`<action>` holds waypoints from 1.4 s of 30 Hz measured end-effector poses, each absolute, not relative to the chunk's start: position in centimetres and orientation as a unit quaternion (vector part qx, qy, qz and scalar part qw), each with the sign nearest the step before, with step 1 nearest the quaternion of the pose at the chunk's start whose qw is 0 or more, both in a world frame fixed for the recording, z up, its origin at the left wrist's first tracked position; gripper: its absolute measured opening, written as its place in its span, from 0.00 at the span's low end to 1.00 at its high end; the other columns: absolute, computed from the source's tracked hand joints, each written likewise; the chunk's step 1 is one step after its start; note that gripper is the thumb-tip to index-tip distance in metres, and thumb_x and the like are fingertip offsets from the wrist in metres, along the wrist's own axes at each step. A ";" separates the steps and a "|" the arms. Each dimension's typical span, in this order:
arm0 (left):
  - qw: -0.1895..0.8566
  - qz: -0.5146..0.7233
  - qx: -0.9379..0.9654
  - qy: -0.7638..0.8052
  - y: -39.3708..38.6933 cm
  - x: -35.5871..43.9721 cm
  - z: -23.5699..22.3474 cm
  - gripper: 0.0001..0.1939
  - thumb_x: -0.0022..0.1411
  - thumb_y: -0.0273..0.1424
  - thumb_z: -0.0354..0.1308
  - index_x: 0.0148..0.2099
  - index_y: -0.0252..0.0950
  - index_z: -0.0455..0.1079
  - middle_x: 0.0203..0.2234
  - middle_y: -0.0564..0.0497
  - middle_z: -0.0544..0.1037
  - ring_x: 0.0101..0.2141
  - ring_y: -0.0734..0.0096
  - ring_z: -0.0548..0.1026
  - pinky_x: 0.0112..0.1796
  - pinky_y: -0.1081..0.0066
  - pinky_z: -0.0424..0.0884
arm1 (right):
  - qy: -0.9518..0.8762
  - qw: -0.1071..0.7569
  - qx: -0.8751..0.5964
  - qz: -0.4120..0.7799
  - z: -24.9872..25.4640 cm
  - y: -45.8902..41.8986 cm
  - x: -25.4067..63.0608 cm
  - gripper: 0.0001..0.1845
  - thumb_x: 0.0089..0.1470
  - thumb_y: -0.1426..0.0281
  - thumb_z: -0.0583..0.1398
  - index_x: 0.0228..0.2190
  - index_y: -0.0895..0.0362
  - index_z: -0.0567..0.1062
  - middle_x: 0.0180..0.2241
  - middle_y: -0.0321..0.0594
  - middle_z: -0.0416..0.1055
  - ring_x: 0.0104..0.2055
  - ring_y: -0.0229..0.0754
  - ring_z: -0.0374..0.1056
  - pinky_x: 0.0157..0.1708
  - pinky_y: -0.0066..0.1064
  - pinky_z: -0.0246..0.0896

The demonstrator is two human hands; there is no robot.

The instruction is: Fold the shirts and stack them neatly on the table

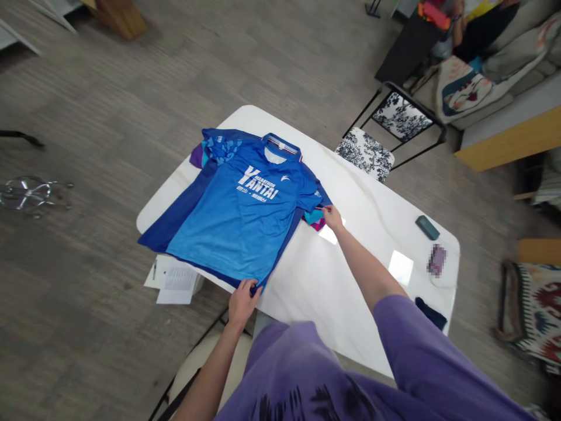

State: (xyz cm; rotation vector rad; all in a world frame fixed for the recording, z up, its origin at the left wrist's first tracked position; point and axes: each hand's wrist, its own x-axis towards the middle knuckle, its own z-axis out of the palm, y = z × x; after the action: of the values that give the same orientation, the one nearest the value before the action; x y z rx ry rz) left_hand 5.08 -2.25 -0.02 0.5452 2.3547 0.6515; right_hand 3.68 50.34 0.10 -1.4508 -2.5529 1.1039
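A blue polo shirt [228, 225] lies spread front side up on the white table [350, 286], its collar toward the far edge and white "Yantai Marathon" lettering across the chest. Darker blue fabric shows along both its sides. My left hand [243, 302] pinches the hem at the near right corner, by the table's edge. At the sleeve on the right, my right hand [333, 218] grips the cuff edge between thumb and fingers. Purple, teal and magenta clothing [314, 219] peeks out from beneath both sleeves; most of it is hidden.
Toward the table's right end lie a dark green case [427, 227], a blurred purple object [436, 260] and a dark cloth [430, 314]. A patterned chair [366, 153] stands beyond the far edge. Papers [177, 283] sit below the left side. Another person sits at the upper right.
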 end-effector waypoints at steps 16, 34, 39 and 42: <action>0.355 0.260 0.191 0.878 -1.6 1.8 -0.3 0.17 0.75 0.48 0.59 0.58 0.47 0.78 0.50 0.46 0.81 0.38 0.63 0.79 0.43 0.65 0.73 | -0.799 0.016 -0.535 0.276 -1.9 53.4 -5.0 0.10 0.61 0.61 0.65 0.39 0.53 0.75 0.41 0.43 0.78 0.53 0.55 0.69 0.65 0.64 0.59; 0.402 0.175 0.361 0.823 4.1 13.8 7.0 0.11 0.75 0.43 0.53 0.42 0.50 0.76 0.40 0.44 0.81 0.44 0.49 0.81 0.49 0.49 0.75 | -0.767 0.114 -0.433 0.458 -1.6 60.4 9.1 0.24 0.62 0.68 0.60 0.57 0.63 0.80 0.58 0.52 0.67 0.62 0.53 0.69 0.69 0.53 0.70; 0.498 0.165 0.419 0.741 13.1 25.3 5.4 0.06 0.68 0.40 0.57 0.41 0.49 0.74 0.40 0.48 0.82 0.44 0.51 0.83 0.48 0.50 0.78 | -0.704 0.132 -0.436 0.545 -3.2 65.6 22.7 0.41 0.48 0.58 0.70 0.63 0.57 0.76 0.61 0.49 0.61 0.58 0.56 0.70 0.51 0.52 0.84; 0.536 0.164 0.465 0.685 19.1 32.9 3.3 0.05 0.66 0.40 0.59 0.39 0.48 0.74 0.39 0.48 0.84 0.42 0.52 0.83 0.46 0.53 0.79 | -0.712 0.131 -0.456 0.518 -3.9 69.8 33.1 0.46 0.42 0.60 0.71 0.63 0.57 0.76 0.59 0.48 0.61 0.64 0.59 0.65 0.64 0.54 0.75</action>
State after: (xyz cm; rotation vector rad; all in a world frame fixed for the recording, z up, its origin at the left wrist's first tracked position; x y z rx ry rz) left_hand 32.95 19.05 3.31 1.1073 1.6319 0.3899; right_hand 33.05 69.80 -3.92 -1.3229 -2.0677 1.5042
